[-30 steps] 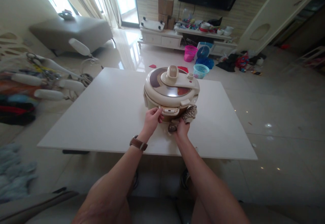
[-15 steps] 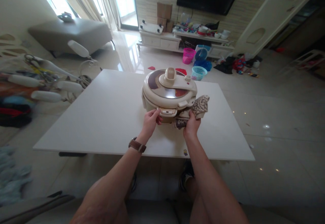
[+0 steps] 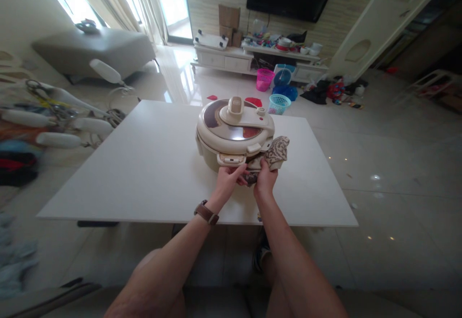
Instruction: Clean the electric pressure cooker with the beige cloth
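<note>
A cream electric pressure cooker [image 3: 234, 137] with a shiny dark lid panel stands upright on the white table [image 3: 119, 164]. My right hand [image 3: 266, 176] grips a bunched brown-and-cream patterned cloth [image 3: 277, 150] against the cooker's front right side. Just below the cooker's front handle [image 3: 231, 159], my left hand [image 3: 231, 179] has its thumb and fingertips at the lower left end of that same cloth, closed about its edge. The cloth partly hides the cooker's lower right wall. A brown-strapped watch is on my left wrist.
Beyond the table stand a turquoise basket [image 3: 279, 104] and a pink basket [image 3: 264, 80] on the floor. A cluttered low TV cabinet [image 3: 234, 62] lines the far wall. At left are a lamp with white shades [image 3: 59, 140] and a grey bench [image 3: 97, 51].
My left hand has let go of the front handle and moved right and down to the cloth. My right hand keeps its hold on the cloth. The view has shifted slightly.
</note>
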Tool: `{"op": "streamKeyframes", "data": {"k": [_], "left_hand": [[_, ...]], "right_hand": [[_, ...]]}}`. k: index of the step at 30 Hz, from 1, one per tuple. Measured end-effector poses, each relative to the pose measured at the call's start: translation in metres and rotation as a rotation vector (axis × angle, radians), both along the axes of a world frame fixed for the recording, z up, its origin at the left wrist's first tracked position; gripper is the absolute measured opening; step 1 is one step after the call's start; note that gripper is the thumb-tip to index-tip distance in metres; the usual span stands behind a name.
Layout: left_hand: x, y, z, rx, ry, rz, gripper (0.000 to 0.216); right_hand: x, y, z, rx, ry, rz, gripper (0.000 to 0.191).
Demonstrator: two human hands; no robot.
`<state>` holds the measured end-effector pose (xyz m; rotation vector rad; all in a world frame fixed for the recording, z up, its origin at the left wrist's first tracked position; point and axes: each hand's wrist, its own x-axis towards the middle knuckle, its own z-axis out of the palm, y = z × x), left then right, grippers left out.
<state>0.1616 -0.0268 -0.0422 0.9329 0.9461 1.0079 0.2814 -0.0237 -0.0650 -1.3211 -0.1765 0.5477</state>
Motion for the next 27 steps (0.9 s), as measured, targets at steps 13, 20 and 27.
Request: {"op": "streamKeyframes", "data": {"k": [13, 20, 27], "left_hand": [[-0.007, 0.004, -0.006, -0.046, -0.042, 0.120, 0.053], [-0.093, 0.037, -0.006, -0.033, -0.058, 0.338, 0.022], [-0.119, 0.038, 0.002, -0.032, -0.165, 0.788, 0.026]], "right_hand": [[0.036, 0.002, 0.015, 0.072, 0.044, -0.071, 0.046], [0.041, 0.004, 0.022, 0.094, 0.132, -0.053, 0.042], [0.030, 0.004, 0.026, 0.102, 0.177, 0.038, 0.040]]}}
